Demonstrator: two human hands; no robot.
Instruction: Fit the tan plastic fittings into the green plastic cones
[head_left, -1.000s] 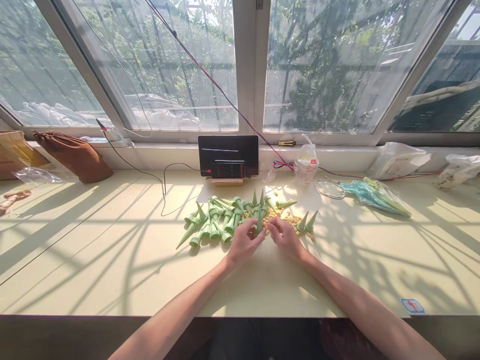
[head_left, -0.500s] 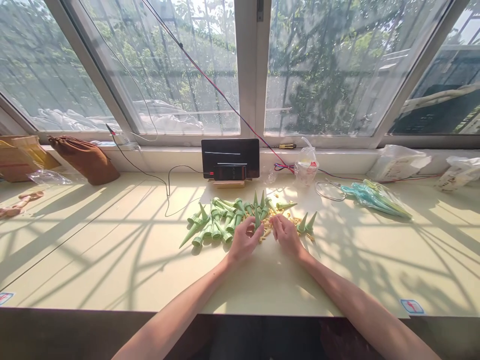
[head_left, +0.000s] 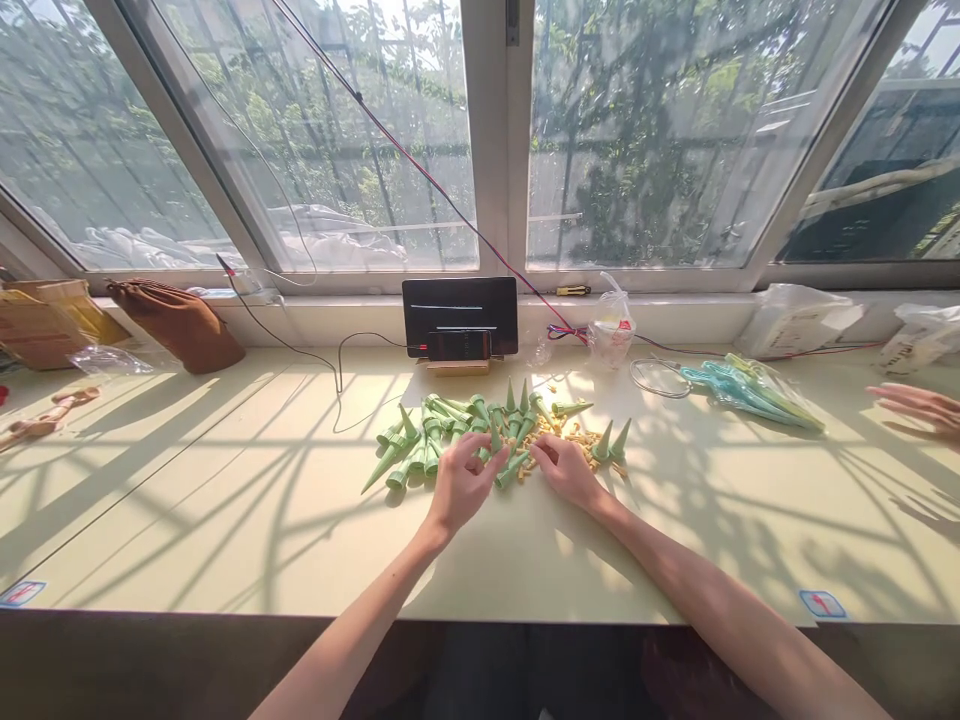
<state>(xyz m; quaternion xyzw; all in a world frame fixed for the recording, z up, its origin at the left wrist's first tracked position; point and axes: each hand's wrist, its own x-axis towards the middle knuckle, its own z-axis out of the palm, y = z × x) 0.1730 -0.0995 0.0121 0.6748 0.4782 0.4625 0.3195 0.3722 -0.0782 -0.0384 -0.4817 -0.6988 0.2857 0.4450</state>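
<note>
My left hand [head_left: 466, 480] pinches a green plastic watering spike [head_left: 495, 437], which stands tip up between thumb and fingers. Another green spike [head_left: 512, 470] lies on the table between my hands. The right hand [head_left: 566, 468] is closed, thumb and fingertips together at the edge of the small yellow pieces [head_left: 581, 437]; whatever is in its fingers is too small to make out. A heap of green spikes [head_left: 412, 452] spreads to the left and behind my left hand. Two more spikes [head_left: 603, 445] stand upright to the right of my right hand.
At the right edge another person's hand [head_left: 919, 405] reaches over the table [head_left: 225, 540]. A black tablet [head_left: 460, 300] with a phone stands behind the heap. Bagged teal items [head_left: 750, 392], a plastic cup [head_left: 612, 332] and a brown pouch [head_left: 178, 325] lie towards the window.
My left hand has moved left with its spike, and a lying spike now shows between my hands. My right hand has shifted slightly left. Another person's hand has appeared at right.
</note>
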